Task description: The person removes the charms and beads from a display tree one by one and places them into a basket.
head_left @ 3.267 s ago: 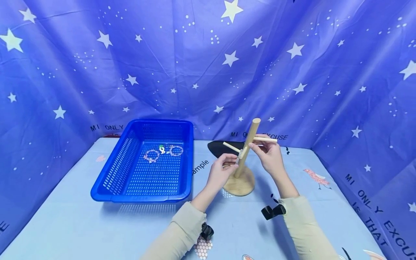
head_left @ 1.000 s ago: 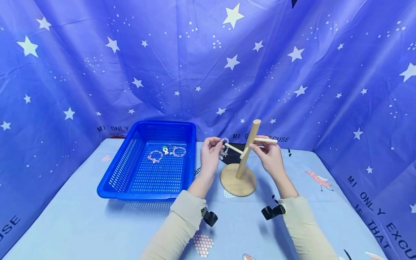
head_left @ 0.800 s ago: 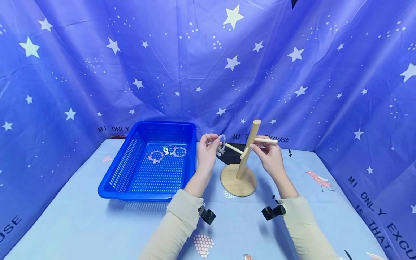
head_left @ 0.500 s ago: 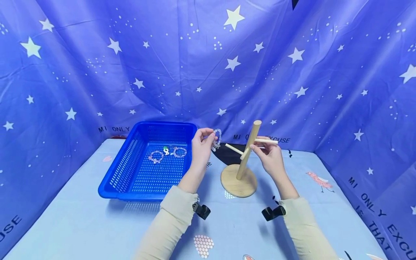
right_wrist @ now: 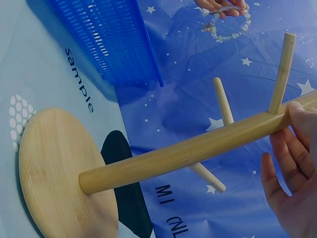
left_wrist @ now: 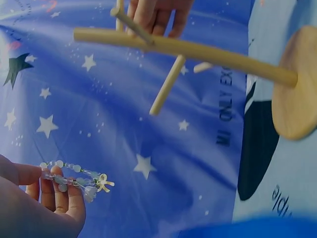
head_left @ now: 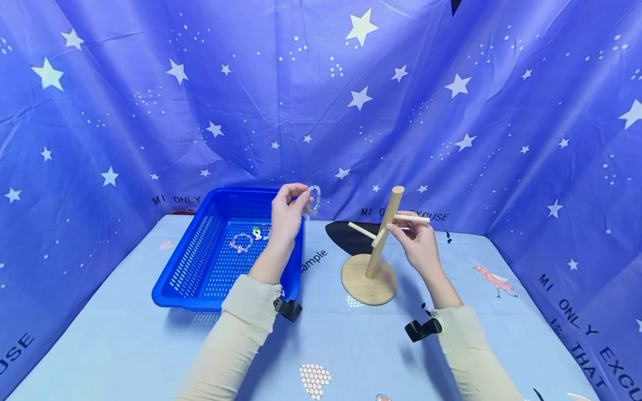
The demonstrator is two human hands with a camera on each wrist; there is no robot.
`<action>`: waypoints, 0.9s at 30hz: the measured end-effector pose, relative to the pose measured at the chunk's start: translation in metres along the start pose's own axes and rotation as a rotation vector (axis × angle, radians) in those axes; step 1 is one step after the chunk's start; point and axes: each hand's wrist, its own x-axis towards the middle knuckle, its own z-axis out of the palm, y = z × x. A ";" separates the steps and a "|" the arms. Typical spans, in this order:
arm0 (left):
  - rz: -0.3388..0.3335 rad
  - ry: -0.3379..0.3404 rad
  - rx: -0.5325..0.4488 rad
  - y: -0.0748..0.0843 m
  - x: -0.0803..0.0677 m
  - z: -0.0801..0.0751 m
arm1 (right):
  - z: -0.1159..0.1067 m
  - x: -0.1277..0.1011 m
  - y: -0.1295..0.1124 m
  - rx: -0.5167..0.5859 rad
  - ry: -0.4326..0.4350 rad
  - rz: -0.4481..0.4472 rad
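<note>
a blue basket [head_left: 186, 262] sits on the table [head_left: 100, 345] with two bracelets [head_left: 243, 241] lying inside, and a wooden stand [head_left: 370, 277] is just to its right. the right hand [head_left: 416, 240] grips a peg of the stand. the left hand [head_left: 286, 214] pinches a beaded bracelet [head_left: 313, 200] in the air above the basket's far right corner.

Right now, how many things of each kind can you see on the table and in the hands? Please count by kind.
Beaded bracelets: 3, one pinched in the left hand, clear beaded bracelet, and two in the basket, pink, pale one partly hidden.
Blue plastic mesh basket: 1.
Wooden peg stand, held by the right hand: 1.
Total: 5.
</note>
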 end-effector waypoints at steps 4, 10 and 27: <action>-0.007 -0.011 0.030 0.003 0.006 -0.011 | -0.001 0.001 0.004 -0.010 0.003 -0.003; -0.014 -0.024 0.078 0.002 0.017 -0.028 | -0.001 0.000 0.003 0.001 -0.007 -0.015; -0.237 -0.313 0.462 -0.009 0.056 -0.079 | 0.001 0.002 0.006 0.026 -0.010 -0.029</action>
